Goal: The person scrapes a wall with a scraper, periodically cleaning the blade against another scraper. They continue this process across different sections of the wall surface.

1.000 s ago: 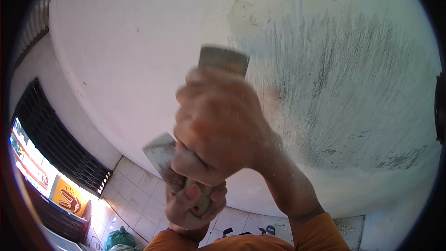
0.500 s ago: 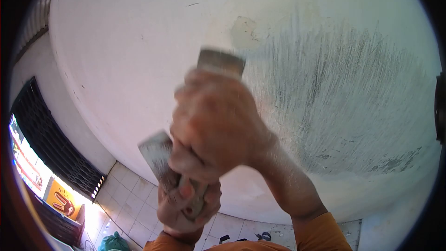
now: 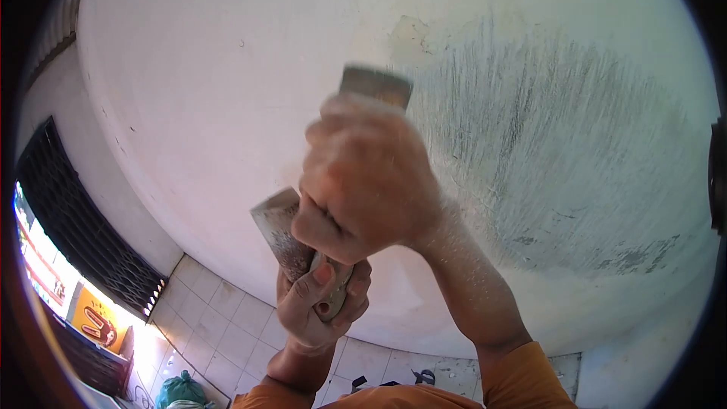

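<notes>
My right hand point(image 3: 371, 174) is closed in a fist around a scraper, and the wide, dull metal blade point(image 3: 376, 85) sticks out above the knuckles in front of the white wall point(image 3: 189, 106). Below it, my left hand point(image 3: 307, 314) grips a second scraper by its handle point(image 3: 332, 304), which has a hole near the end. That scraper's dusty blade point(image 3: 282, 231) points up and left, partly covered by my right fist. Pale dust speckles my right forearm. Right of the fists, the wall carries a large grey patch point(image 3: 553, 144) of streaky scrape marks.
Peeled paint point(image 3: 411, 34) shows above the scraped patch. A black folding gate point(image 3: 83, 220) stands left, beside a bright opening with a yellow picture panel point(image 3: 98, 322). On the tiled floor point(image 3: 219, 314) lie a green bag point(image 3: 182, 391) and dark footwear point(image 3: 424, 376).
Both hands, each still gripping its scraper, have shifted slightly right and up in view. The wall marks sit a little higher and the gate a little left and lower.
</notes>
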Action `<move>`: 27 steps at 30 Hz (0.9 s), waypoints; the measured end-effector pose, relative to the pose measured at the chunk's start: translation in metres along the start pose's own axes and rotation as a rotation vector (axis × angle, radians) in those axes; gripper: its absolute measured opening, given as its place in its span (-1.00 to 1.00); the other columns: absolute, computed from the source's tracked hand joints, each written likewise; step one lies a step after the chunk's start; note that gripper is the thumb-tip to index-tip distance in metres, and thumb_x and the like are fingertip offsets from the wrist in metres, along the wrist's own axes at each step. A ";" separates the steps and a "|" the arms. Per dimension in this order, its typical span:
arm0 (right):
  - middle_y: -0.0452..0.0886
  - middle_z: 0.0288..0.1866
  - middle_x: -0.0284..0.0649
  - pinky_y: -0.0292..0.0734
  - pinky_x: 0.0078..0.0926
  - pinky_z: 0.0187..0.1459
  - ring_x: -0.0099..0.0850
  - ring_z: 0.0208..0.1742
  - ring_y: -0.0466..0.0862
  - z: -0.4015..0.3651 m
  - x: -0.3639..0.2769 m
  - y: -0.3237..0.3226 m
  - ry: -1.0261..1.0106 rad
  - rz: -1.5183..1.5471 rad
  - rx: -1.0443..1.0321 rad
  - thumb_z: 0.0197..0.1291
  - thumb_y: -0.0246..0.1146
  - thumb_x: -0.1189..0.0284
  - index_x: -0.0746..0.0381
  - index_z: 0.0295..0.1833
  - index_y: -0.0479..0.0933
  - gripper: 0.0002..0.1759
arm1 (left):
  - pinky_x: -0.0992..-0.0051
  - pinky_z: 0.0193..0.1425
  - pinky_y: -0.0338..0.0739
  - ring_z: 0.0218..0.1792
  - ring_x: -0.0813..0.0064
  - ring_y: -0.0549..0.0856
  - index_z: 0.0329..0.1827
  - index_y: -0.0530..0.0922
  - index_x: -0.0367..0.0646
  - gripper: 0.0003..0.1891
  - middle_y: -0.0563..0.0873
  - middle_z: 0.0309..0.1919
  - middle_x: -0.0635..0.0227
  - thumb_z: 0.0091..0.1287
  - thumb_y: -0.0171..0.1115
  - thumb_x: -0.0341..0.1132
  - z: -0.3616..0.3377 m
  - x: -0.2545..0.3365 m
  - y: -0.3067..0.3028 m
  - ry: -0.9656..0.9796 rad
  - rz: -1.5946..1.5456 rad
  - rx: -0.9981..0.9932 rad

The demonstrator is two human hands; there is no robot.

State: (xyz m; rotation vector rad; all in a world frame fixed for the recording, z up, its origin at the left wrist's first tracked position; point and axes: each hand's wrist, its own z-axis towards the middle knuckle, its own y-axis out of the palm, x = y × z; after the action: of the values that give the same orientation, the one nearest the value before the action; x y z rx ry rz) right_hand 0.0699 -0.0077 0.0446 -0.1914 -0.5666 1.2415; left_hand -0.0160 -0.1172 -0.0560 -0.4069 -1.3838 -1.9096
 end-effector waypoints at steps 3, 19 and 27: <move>0.34 -0.74 -0.36 0.43 -0.38 -0.27 -0.38 -0.50 0.43 -0.042 -0.016 0.023 -0.042 0.059 -0.116 -0.24 0.16 0.25 0.11 -0.80 0.36 -0.74 | 0.67 -0.77 0.19 -0.77 0.60 0.31 0.07 0.33 -0.25 -0.64 0.52 -0.48 0.08 0.29 0.14 -0.30 -0.020 -0.019 -0.037 -0.101 0.040 0.049; 0.61 -0.50 -0.10 0.39 -0.25 -0.04 -0.15 -0.35 0.60 -0.339 -0.213 0.127 0.787 0.447 -0.792 -0.01 0.13 0.28 0.24 -0.54 0.61 -0.72 | 0.48 -0.42 0.51 -0.46 0.44 0.61 -0.04 0.51 -0.29 -0.78 0.61 -0.41 0.26 0.34 0.19 -0.35 -0.178 -0.112 -0.228 -1.204 0.236 0.142; 0.52 -0.62 -0.02 0.44 -0.16 -0.09 -0.07 -0.44 0.56 -0.311 -0.217 0.126 0.699 0.312 -0.728 0.06 0.11 0.19 0.27 -0.66 0.54 -0.58 | 0.54 -0.58 0.40 -0.55 0.53 0.52 -0.11 0.47 -0.18 -0.84 0.54 -0.46 0.30 0.37 0.16 -0.30 -0.175 -0.081 -0.216 -1.100 0.141 0.134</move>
State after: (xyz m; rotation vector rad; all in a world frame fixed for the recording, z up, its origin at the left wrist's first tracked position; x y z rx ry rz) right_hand 0.0764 -0.1172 -0.3394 -1.3107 -0.3516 1.1174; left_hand -0.0865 -0.2138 -0.3194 -1.5905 -2.0346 -1.4532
